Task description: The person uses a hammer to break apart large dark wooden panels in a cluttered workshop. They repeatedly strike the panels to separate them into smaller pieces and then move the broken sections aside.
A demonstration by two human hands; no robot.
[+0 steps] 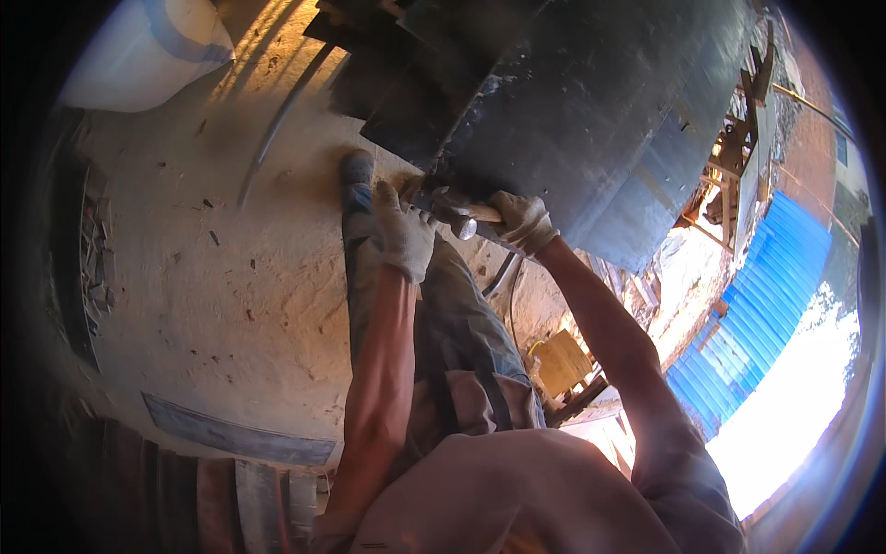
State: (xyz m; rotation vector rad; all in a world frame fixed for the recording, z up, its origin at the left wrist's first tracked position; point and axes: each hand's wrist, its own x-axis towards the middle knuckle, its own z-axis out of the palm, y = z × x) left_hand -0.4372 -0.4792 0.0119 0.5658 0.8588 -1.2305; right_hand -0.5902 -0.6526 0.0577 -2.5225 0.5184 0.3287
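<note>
My right hand (524,223), in a pale work glove, grips the wooden handle of a hammer (459,213). The hammer's metal head is over the near corner of a large dark panel (574,131), its rounded face towards me. My left hand (407,234), gloved as well, is just left of the hammer head, by the same corner. Its thumb stands away from the fingers. The fingertips are partly hidden, so I cannot tell whether they hold anything. Further dark boards (408,104) overlap at the panel's left side.
A curved pipe or rod (284,118) lies on the dusty floor (208,277). A white sack (152,55) stands upper left. Planks (214,498) and a grey board (235,429) lie lower left. Broken timber (727,173), a wooden block (561,361) and blue corrugated sheeting (761,298) are at right.
</note>
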